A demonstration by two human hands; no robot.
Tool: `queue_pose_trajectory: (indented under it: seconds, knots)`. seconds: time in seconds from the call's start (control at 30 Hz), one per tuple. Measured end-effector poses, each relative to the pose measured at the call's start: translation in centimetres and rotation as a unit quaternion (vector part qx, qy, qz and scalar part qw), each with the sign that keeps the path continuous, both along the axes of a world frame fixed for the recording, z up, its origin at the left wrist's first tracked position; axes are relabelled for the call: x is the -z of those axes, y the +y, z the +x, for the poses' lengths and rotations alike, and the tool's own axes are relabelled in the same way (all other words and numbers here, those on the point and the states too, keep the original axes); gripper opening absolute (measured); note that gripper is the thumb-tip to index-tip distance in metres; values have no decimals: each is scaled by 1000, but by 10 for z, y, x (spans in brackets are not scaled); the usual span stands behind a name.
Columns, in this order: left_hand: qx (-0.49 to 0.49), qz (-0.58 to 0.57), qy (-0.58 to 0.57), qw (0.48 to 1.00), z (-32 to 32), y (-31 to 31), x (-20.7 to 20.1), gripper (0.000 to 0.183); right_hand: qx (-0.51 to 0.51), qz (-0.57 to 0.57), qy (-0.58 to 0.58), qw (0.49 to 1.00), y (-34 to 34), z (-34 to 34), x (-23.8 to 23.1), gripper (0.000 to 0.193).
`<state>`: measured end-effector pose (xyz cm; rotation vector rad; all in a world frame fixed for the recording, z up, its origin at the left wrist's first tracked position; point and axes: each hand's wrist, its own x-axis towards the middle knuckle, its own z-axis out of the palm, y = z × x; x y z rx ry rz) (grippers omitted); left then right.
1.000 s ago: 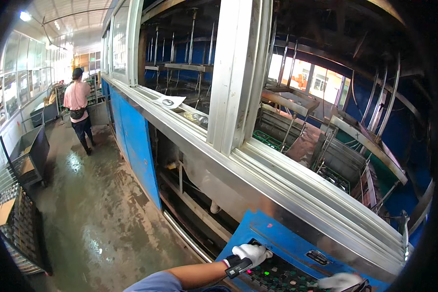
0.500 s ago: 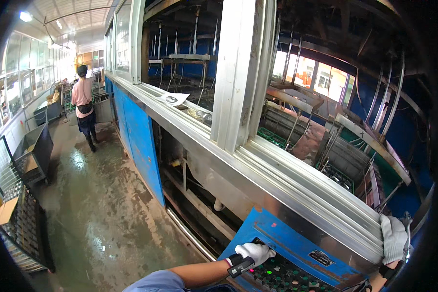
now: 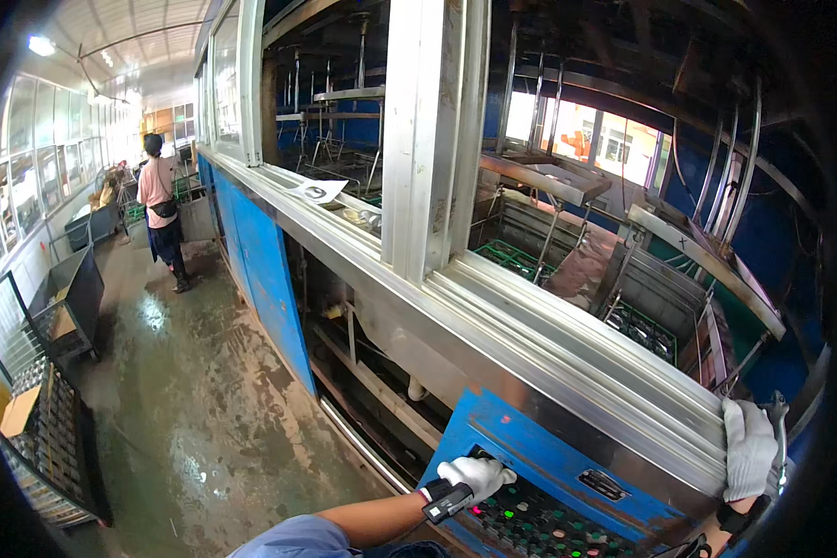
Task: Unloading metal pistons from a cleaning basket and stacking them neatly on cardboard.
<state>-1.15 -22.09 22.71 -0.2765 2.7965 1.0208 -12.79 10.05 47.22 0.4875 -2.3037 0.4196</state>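
My left hand, in a white glove with a black device on the wrist, rests closed at the upper edge of a blue control panel. Its fingers curl beside a dark opening there, and what they hold, if anything, is hidden. Below it the panel carries several rows of small round buttons, some lit green or pink. My right hand, also in a white glove, lies with outstretched fingers on the end of the aluminium window rail. Close beside it stands a silver wrench-like metal piece.
Behind the rail are tanks with green racks and hanging metal frames. A white paper lies on the sill. Down the wet aisle a person stands by dark bins. A rack with cardboard is at left.
My view has shifted slightly, so the window frame sits further left. My left hand stays at the panel's opening. My right hand remains on the rail, its fingers now straighter.
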Motion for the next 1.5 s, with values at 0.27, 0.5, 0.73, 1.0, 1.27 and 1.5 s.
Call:
queue_pose_trajectory:
  seconds: [0.27,0.5,0.73,1.0,1.27,1.5]
  knots:
    - [-23,-12,-9,1000,-4,0,23,32,23,-11,46,999,-4,4,4,27]
    - [-51,-46,150,986,4,5,35,32,6,9,112,994,-7,1,10,25]
    - [-56,-11,203,977,7,8,35,34,37,27,113,993,-11,2,8,32]
    - [-70,-49,196,977,6,8,35,25,37,47,157,986,-10,3,9,34]
    - [-30,-56,34,997,10,9,-4,34,25,24,128,991,-7,6,8,28]
    - [-22,-50,35,998,8,1,9,32,31,55,87,994,-9,10,5,29]
